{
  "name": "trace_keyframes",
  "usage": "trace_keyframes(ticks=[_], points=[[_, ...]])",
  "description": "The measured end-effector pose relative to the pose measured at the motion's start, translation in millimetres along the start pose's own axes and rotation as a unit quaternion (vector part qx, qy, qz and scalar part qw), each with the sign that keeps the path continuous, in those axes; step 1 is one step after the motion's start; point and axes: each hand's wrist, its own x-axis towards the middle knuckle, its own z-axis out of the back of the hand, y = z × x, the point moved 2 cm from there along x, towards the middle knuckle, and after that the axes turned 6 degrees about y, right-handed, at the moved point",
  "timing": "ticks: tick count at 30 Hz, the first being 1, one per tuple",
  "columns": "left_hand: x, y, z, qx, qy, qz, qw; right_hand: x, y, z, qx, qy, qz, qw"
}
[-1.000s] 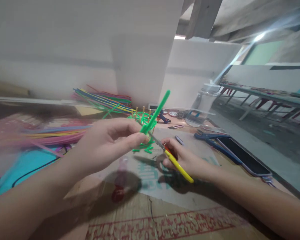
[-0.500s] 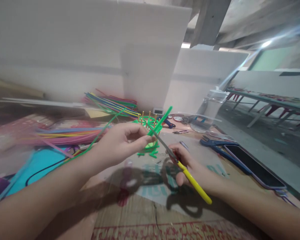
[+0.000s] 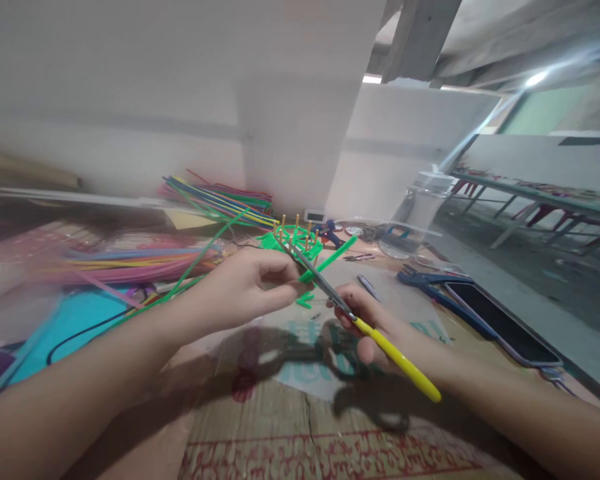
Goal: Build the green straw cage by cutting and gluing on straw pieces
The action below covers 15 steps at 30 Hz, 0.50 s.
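Note:
My left hand (image 3: 260, 283) pinches a green pipe cleaner (image 3: 339, 256) between thumb and fingers. Its free end points up and to the right. In my right hand (image 3: 375, 327) is a pair of scissors (image 3: 397, 357) with yellow handles, its fingers wrapped round them. The scissor blades cross the pipe cleaner close to my left fingertips; whether they press on it I cannot tell. Just behind stands a round green piece (image 3: 307, 245) with several upright wooden sticks, partly hidden by my left hand and the blades. Short green offcuts (image 3: 305, 301) lie below the blades.
Bundles of coloured pipe cleaners (image 3: 225, 200) lie at the back left, near a cyan sheet (image 3: 80, 333). A glue gun (image 3: 330, 232) rests at the back. On the right are a clear bottle (image 3: 417, 213), blue-handled pliers (image 3: 440, 290) and a phone (image 3: 500, 323).
The green pipe cleaner has tilted lower towards the right. The scissors have shifted slightly right, with their blades crossing it. The view has moved a little.

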Motion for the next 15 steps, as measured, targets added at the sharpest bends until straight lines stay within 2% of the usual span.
trace_keyframes(ticks=[6,9,12,15], points=[[0.1,0.6,1.1,0.024,0.014,0.021,0.999,1.4,0.2,-3.5,0.008,-0.003,-0.004,1.000],[2.5,0.1,0.9,0.038,0.028,0.028,0.998,0.8,-1.9,-7.6,0.005,-0.024,-0.006,1.000],[3.9,2.9,1.3,0.039,0.041,0.039,0.998,-1.5,-8.4,-10.2,-0.008,-0.039,-0.027,0.999],[3.4,8.4,2.0,0.034,0.054,0.063,0.996,-3.7,-14.8,-11.1,-0.001,-0.025,-0.049,0.998]])
